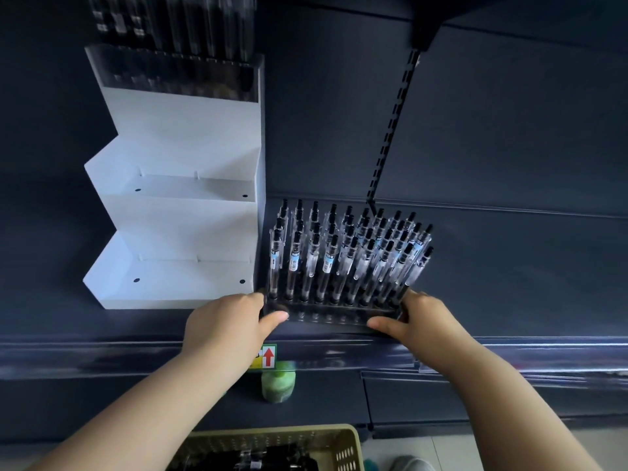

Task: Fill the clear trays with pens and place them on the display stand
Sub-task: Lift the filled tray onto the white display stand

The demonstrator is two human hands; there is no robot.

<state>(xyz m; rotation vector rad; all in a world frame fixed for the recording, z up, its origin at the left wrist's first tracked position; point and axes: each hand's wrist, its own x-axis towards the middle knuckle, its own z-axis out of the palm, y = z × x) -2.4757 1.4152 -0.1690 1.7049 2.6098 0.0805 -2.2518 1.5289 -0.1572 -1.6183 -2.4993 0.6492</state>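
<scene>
The left hand is gripping the left end of the clear tray, its thumb pressing on the front face while the other fingers are wrapping round the end, mostly hidden from view. The right hand is gripping the right end in the same way, its thumb lying along the front lower edge and its fingers curling behind the corner. The tray is sitting low over the dark shelf, just to the right of the white display stand; whether it is resting on the shelf or being held just off it, I cannot tell. Pens with clear barrels and black tops are standing upright in rows and filling the tray, those on the right leaning slightly outward. The two lower steps of the stand are showing bare white, and another tray of dark pens is occupying the top step. A label with a red arrow is hanging on the shelf's front edge, a green bottle is standing below it, and a beige basket holding dark packages is sitting at the bottom
</scene>
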